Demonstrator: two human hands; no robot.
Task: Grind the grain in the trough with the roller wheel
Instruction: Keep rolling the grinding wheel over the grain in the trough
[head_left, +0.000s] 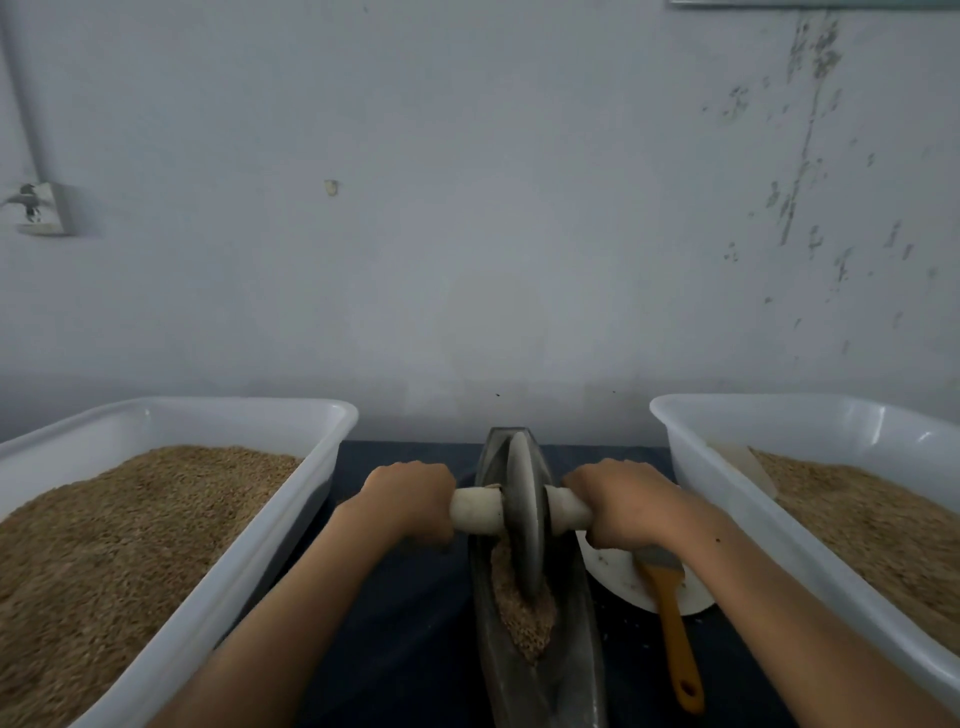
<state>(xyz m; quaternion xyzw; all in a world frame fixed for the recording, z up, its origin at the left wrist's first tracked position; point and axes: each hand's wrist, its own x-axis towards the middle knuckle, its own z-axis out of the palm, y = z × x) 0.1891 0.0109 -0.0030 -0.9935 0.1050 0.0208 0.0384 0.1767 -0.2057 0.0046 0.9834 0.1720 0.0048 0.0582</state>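
A dark metal boat-shaped trough (582, 649) runs away from me down the middle of the dark table. Brown grain (524, 618) lies in its groove, heaped on the near side of the wheel. The grey roller wheel (523, 514) stands upright in the groove, toward the trough's far end. A pale wooden axle (475, 512) passes through it. My left hand (410, 501) is wrapped around the axle's left end. My right hand (623, 501) is wrapped around its right end.
A white tub (291, 519) full of grain stands at the left. Another white tub (727, 499) with grain stands at the right. Between the trough and the right tub lie a white plate (623, 577) and a brush with an orange handle (675, 639). A wall rises just behind the table.
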